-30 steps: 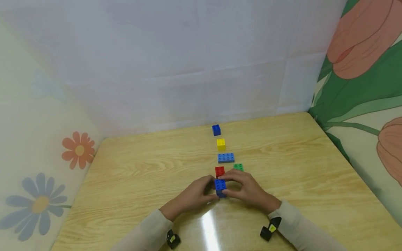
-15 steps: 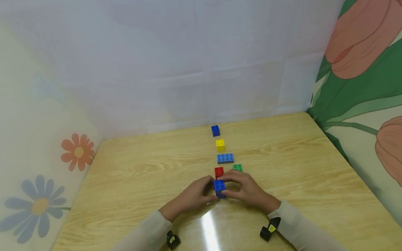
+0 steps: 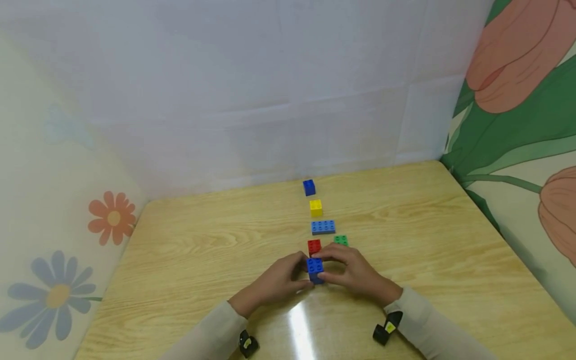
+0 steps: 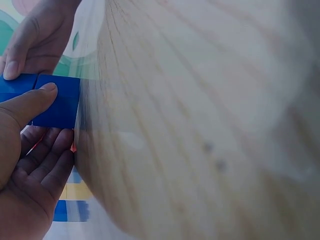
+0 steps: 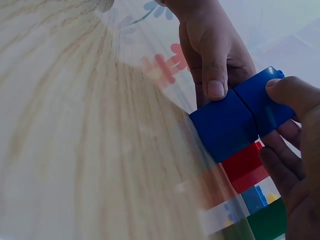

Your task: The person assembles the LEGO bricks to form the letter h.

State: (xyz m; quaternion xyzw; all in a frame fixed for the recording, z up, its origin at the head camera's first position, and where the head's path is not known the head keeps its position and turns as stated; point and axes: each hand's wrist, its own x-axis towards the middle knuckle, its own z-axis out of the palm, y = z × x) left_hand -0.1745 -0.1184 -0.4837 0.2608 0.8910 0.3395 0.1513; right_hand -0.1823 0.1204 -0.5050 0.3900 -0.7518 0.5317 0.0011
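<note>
Two blue blocks [image 3: 315, 271]: standing stacked
Left hand [image 3: 281, 276]: pinching the lower one
Right hand [image 3: 356, 271]: pinching the upper one
Red brick [image 3: 314, 246]: lying just beyond both blocks

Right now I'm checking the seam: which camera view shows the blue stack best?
The right wrist view: the blue stack shows large, its seam plain. The left wrist view shows it large, but the left hand hides part and the frame edge cuts it. The head view shows it small, from above.

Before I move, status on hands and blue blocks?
Left fingers pinch lower blue block; right fingers pinch upper blue block. Upper stacked on lower. Red block just beyond.
</note>
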